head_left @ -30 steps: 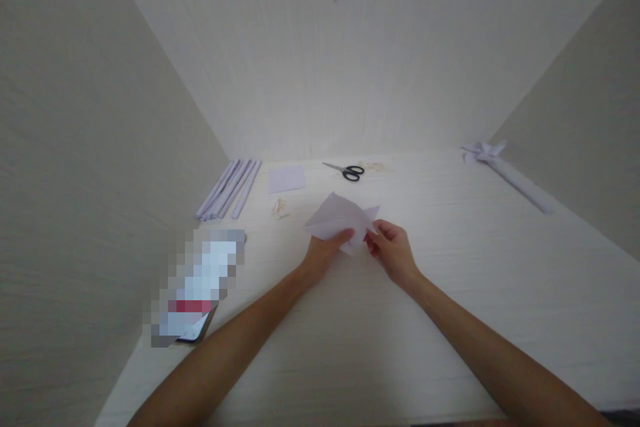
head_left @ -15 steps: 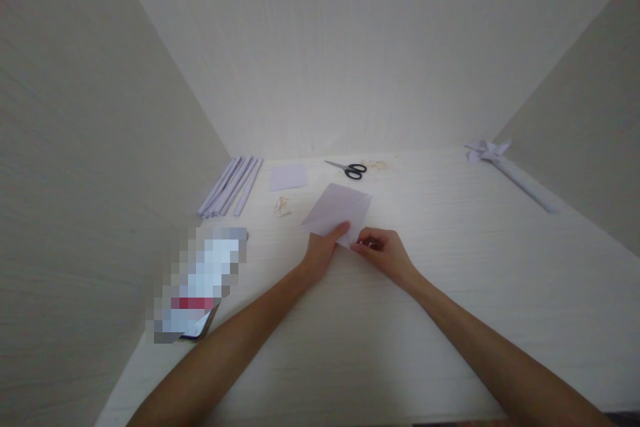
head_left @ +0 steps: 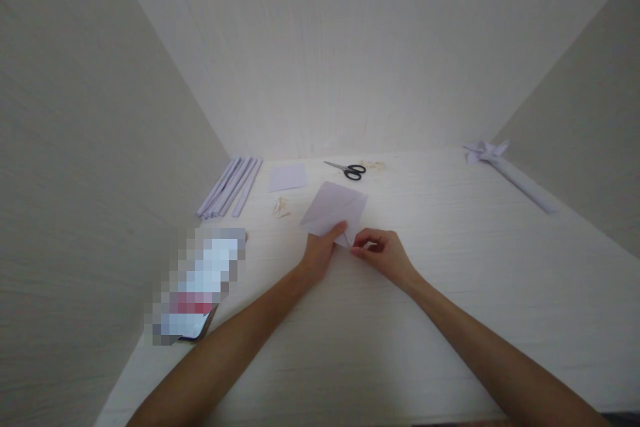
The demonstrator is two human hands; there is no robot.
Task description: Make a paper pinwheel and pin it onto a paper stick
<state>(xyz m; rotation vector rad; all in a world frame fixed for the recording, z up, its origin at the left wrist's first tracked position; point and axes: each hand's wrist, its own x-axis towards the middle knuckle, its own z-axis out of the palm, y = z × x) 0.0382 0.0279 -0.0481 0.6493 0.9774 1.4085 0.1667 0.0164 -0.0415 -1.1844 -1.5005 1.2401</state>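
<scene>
A pale lilac sheet of paper (head_left: 334, 207), folded into a flat diamond, lies on the white table (head_left: 380, 320) in front of me. My left hand (head_left: 321, 250) pinches its near corner with thumb and fingers. My right hand (head_left: 383, 253) is closed on the same near corner from the right, fingers curled. Both hands meet at that corner.
Several rolled paper sticks (head_left: 231, 187) lie at the back left, beside a small paper square (head_left: 287, 177) and a few small wooden bits (head_left: 281, 207). Black-handled scissors (head_left: 347, 169) lie at the back. A paper pinwheel on a stick (head_left: 505, 163) rests at the right wall. A phone (head_left: 193, 330) lies at the left edge.
The right flap of the paper has been folded over, so the sheet now lies flat as a diamond. My right hand slid left to the near corner.
</scene>
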